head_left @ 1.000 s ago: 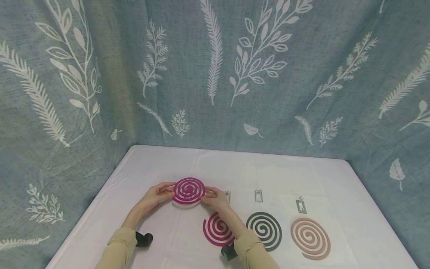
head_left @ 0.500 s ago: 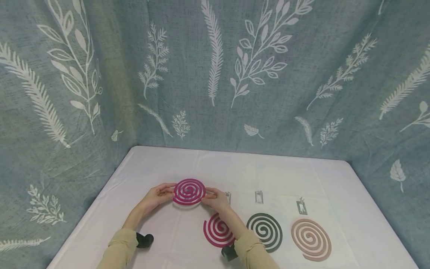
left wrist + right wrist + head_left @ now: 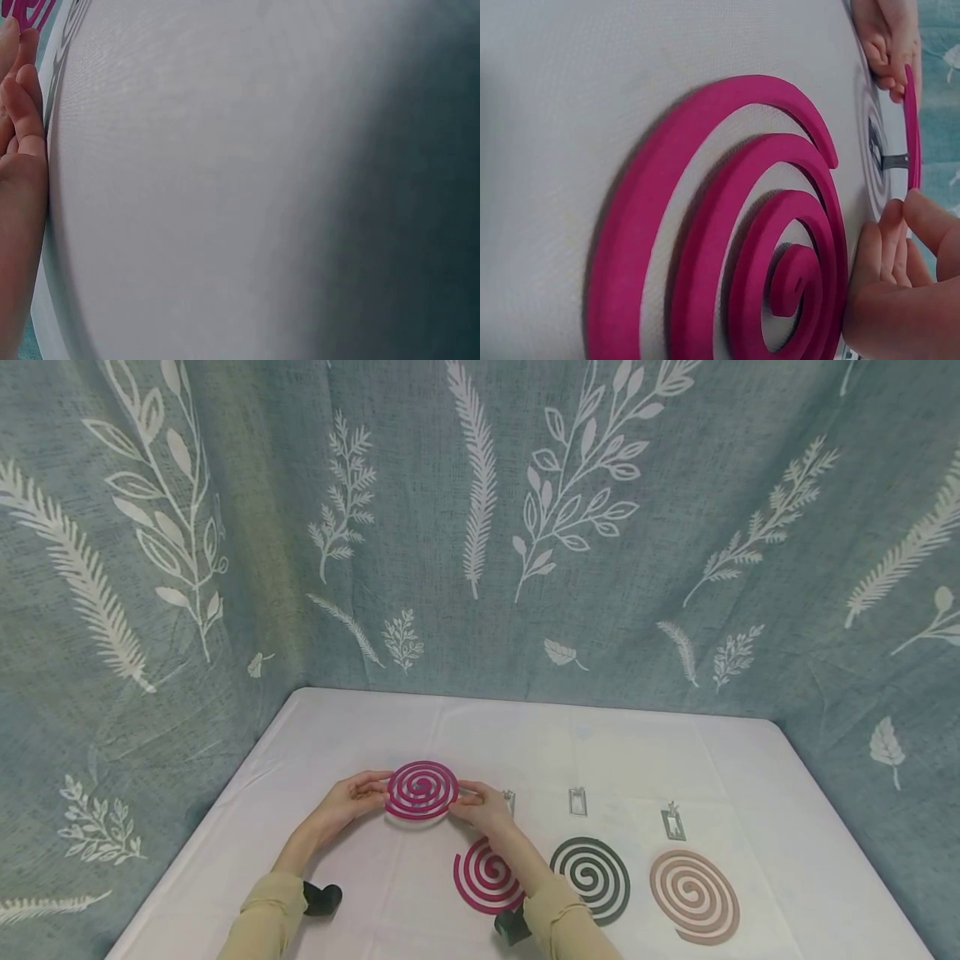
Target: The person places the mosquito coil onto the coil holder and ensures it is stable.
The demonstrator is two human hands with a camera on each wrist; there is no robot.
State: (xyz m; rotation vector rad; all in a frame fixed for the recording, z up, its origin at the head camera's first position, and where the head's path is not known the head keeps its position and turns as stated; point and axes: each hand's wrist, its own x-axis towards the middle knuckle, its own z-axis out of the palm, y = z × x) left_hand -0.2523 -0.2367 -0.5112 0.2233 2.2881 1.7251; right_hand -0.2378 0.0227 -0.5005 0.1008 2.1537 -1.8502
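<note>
Through the head view I have the raised magenta coil [image 3: 422,788] between the left hand [image 3: 352,795] and the right hand [image 3: 483,806], its rim at the fingertips on both sides, above the left half of the desk [image 3: 360,727]. The right wrist view shows a grey metal piece [image 3: 895,161] under it; edge-on, I can't be sure they touch. Left to right on the white-covered desk, I see a second magenta coil [image 3: 491,872] partly behind the right forearm, a dark green coil [image 3: 589,875] and a tan coil [image 3: 688,887] toward the right edge, with small metal frames [image 3: 577,802] beyond them. A leaf-printed curtain [image 3: 427,527] hangs behind the far edge. The left fingers pinch the raised coil's left rim, nearly closed; the right fingers pinch its right rim likewise.
</note>
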